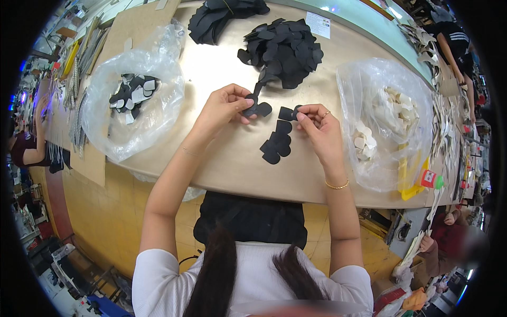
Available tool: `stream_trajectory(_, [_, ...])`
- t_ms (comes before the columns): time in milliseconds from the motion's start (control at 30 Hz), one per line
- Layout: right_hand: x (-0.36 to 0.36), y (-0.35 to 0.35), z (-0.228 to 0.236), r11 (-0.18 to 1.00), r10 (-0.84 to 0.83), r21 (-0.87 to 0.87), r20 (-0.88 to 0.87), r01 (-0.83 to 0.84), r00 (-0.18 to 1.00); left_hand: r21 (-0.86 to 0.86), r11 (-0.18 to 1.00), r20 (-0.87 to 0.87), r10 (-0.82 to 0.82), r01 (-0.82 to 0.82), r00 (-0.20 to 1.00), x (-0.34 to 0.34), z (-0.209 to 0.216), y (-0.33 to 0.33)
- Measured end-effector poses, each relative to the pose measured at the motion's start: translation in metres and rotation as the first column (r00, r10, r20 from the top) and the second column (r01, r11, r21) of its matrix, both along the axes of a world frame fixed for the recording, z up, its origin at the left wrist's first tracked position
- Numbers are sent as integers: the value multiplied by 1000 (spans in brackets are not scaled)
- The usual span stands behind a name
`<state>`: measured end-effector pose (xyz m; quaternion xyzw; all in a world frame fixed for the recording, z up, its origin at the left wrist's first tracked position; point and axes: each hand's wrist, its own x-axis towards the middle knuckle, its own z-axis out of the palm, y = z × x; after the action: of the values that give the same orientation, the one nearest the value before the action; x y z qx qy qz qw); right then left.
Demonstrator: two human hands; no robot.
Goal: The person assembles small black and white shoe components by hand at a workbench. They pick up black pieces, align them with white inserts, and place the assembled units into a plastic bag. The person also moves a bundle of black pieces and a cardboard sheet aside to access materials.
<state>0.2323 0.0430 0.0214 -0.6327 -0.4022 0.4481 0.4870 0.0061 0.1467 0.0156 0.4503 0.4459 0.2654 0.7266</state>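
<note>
Between thumb and fingers, my left hand [228, 105] pinches a black cut piece [254, 107] with a rounded lobe and a narrow strip pointing away from me. My right hand [318, 127] is closed on a small black piece [287, 113] just to the right of it. Several more black rounded pieces [277, 143] lie overlapping in a short row on the table, below and left of my right fingers. Beyond both hands rises a large heap of black cut pieces [288, 53]. Whether the pieces are leather or fabric I cannot tell.
To the left an open clear plastic bag [100, 105] holds black and white pieces. Another clear bag [351, 79] on the right has cream pieces. A stack of black pieces [219, 18] lies at the back. A green-capped bottle [430, 179] stands near the right edge, and people work on both sides.
</note>
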Motion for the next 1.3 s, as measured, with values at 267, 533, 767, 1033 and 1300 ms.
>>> stream_trajectory(267, [-21, -4, -1, 974, 124, 125, 405, -189, 906, 56, 998, 19, -20, 19, 1000, 11, 8, 1])
stream_trajectory(533, [-28, -3, -7, 915, -51, 292, 768, -279, 638, 66, 996, 51, 62, -65, 997, 17, 6, 7])
stream_trajectory(767, [-30, -6, -5, 910, -147, 287, 898, -298, 414, 13, 996, 134, 90, -92, 987, 13, -1, 8])
stream_trajectory(1033, [-30, -7, 2, 918, -82, 184, 955, -351, 285, -57, 995, 125, 86, -79, 988, 6, -1, 5])
stream_trajectory(1300, [-22, 54, 10, 828, -263, 336, 940, -448, 219, 81, 994, -25, 74, -71, 997, 18, -2, 7])
